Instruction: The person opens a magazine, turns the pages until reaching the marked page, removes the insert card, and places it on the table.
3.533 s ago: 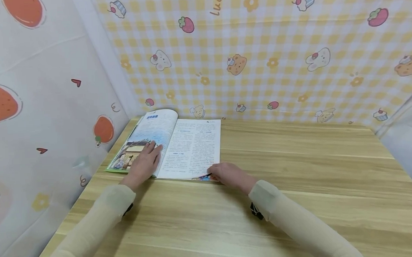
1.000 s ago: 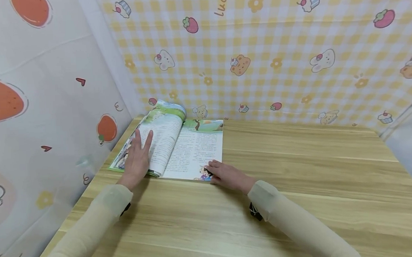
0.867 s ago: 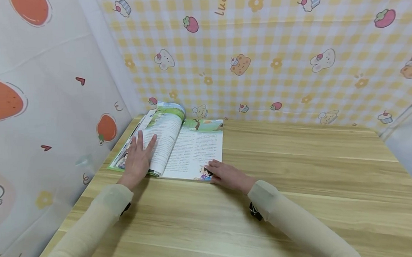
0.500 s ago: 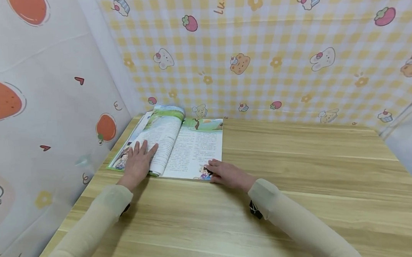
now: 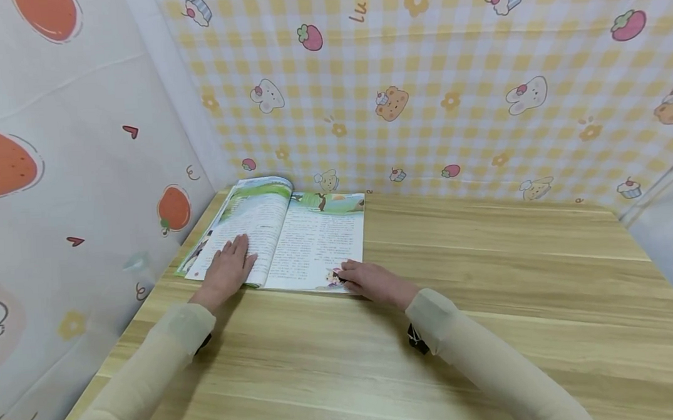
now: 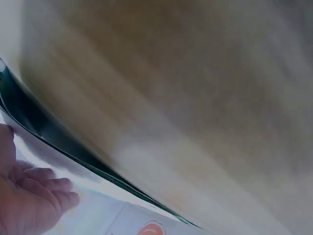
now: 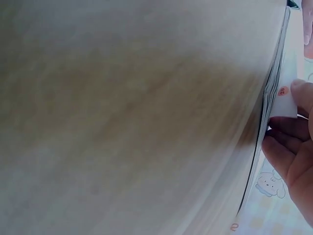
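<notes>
An open magazine (image 5: 326, 235) with printed text and coloured pictures lies at the back left of the wooden table. My left hand (image 5: 226, 271) rests on the lower part of its left page (image 5: 252, 217), fingers extended towards the top. At the lower right corner, my right hand (image 5: 373, 282) pinches a page. In the right wrist view, the thumb is on top of that page's corner (image 7: 286, 100) and the curled fingers (image 7: 281, 152) are beneath it. The left wrist view shows the left hand (image 6: 29, 200) beside the magazine's dark green lower edge (image 6: 112, 178).
The wooden table (image 5: 486, 278) extends to the right and in front of the magazine. A yellow checked cloth (image 5: 448, 61) hangs behind it, and a white printed cloth (image 5: 98, 183) stands along the left side.
A different spread shows than 3.5 seconds ago. My left hand has smoothed the turned pages down to the left, where they now lie flatter. My right hand has stayed at the corner.
</notes>
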